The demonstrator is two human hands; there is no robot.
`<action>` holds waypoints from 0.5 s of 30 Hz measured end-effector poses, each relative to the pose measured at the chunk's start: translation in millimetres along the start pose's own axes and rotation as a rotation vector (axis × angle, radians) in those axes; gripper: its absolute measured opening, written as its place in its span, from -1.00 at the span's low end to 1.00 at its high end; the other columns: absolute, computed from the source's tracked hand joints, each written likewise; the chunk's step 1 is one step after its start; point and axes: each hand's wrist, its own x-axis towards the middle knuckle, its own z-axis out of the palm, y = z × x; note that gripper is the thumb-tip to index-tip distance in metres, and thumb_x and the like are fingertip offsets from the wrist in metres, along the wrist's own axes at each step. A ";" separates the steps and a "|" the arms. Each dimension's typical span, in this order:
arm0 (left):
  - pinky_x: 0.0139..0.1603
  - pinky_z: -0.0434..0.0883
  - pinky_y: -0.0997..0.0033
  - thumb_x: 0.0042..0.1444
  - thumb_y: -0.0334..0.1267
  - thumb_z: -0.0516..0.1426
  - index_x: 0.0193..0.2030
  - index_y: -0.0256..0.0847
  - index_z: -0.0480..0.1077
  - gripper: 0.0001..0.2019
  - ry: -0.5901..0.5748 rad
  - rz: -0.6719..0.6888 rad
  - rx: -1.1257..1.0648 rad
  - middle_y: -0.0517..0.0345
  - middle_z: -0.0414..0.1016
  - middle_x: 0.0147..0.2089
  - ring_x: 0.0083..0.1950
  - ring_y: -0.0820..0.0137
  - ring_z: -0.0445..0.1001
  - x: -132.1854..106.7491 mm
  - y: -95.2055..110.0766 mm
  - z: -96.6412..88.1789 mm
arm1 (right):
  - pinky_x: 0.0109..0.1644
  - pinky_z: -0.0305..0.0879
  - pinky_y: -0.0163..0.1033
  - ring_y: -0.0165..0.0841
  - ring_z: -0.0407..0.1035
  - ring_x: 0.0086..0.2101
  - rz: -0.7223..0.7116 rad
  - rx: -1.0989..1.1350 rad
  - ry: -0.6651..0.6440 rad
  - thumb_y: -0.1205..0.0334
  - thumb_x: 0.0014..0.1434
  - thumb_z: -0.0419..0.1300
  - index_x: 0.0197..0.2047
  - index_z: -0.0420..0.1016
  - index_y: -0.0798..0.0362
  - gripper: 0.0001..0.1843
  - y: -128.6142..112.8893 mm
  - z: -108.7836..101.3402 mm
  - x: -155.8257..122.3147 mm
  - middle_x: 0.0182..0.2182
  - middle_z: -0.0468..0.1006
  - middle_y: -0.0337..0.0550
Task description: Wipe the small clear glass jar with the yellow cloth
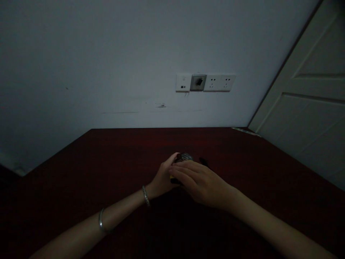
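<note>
Dark-red desk [121, 151] | L hand [163, 176] + R hand [206, 181] cupped rnd blk/yel obj [176, 181] | poss. drop if L grip, part hidden, loose

Object [185, 157] between hands [163, 176] [206, 183]; wall [81, 64] behind table [113, 151]; door [309, 115] right

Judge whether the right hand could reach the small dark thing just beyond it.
Probably yes: nothing visible stands between the right hand and the dark thing, though the hand may first have to leave the black-and-yellow object.

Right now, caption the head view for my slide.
Left hand and right hand around a dark object at a reddish table.
</note>
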 end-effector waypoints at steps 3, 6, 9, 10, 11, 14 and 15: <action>0.16 0.33 0.09 -0.22 -0.23 0.33 0.19 -0.26 0.17 -0.22 0.009 -0.024 -0.010 -0.15 0.40 0.12 0.12 0.08 0.39 0.5 1.7 2.5 | 0.04 0.40 -0.09 -0.23 0.43 -0.07 -0.006 0.004 0.012 0.42 0.25 -0.01 -0.02 0.37 0.29 -0.73 4.1 -4.1 -0.4 -0.11 0.55 0.10; 0.04 0.41 0.12 -0.25 -0.21 0.35 0.11 -0.21 0.25 -0.29 0.031 -0.040 -0.019 -0.04 0.46 0.04 0.01 0.15 0.46 0.0 5.5 8.3 | 0.00 0.43 -0.09 -0.25 0.44 -0.07 0.077 -0.005 0.019 0.40 0.26 -0.05 0.01 0.34 0.23 -0.71 16.2 -8.2 -4.3 -0.10 0.55 0.09; -0.01 0.44 0.18 -0.29 -0.22 0.38 0.08 -0.18 0.27 -0.28 0.022 -0.030 -0.022 0.04 0.49 -0.01 -0.03 0.21 0.48 -1.2 9.5 12.6 | 0.03 0.41 -0.05 -0.24 0.43 -0.04 0.189 -0.029 0.006 0.41 0.22 -0.02 0.03 0.34 0.17 -0.68 29.0 -8.3 -10.4 -0.06 0.53 0.09; -0.01 0.44 0.19 -0.31 -0.22 0.39 0.08 -0.18 0.26 -0.26 0.021 -0.027 -0.024 0.05 0.49 -0.02 -0.03 0.21 0.47 -1.3 10.7 13.3 | 0.03 0.41 -0.05 -0.23 0.43 -0.04 0.216 -0.028 0.000 0.41 0.21 0.00 0.03 0.34 0.17 -0.68 31.6 -7.3 -12.1 -0.06 0.53 0.08; -0.01 0.44 0.18 -0.32 -0.21 0.39 0.08 -0.18 0.26 -0.26 0.021 -0.027 -0.027 0.04 0.49 -0.02 -0.03 0.21 0.47 -1.2 11.7 13.8 | 0.02 0.42 -0.05 -0.23 0.44 -0.05 0.231 -0.023 -0.007 0.42 0.20 0.01 0.03 0.34 0.16 -0.68 32.8 -5.9 -13.3 -0.06 0.53 0.08; 0.01 0.43 0.14 -0.31 -0.20 0.39 0.09 -0.20 0.26 -0.26 0.026 -0.050 -0.047 0.00 0.49 -0.01 -0.02 0.18 0.48 -0.1 12.2 13.3 | 0.01 0.42 -0.07 -0.25 0.43 -0.05 0.188 0.006 -0.015 0.42 0.21 -0.02 0.01 0.34 0.18 -0.69 28.0 -1.3 -13.2 -0.07 0.53 0.07; 0.03 0.42 0.12 -0.30 -0.20 0.38 0.10 -0.21 0.25 -0.25 0.030 -0.061 -0.056 -0.02 0.48 0.01 -0.01 0.16 0.47 0.3 11.0 12.6 | 0.02 0.42 -0.08 -0.26 0.43 -0.05 0.146 0.010 -0.010 0.42 0.22 -0.04 0.01 0.35 0.19 -0.69 24.3 0.0 -12.1 -0.08 0.53 0.07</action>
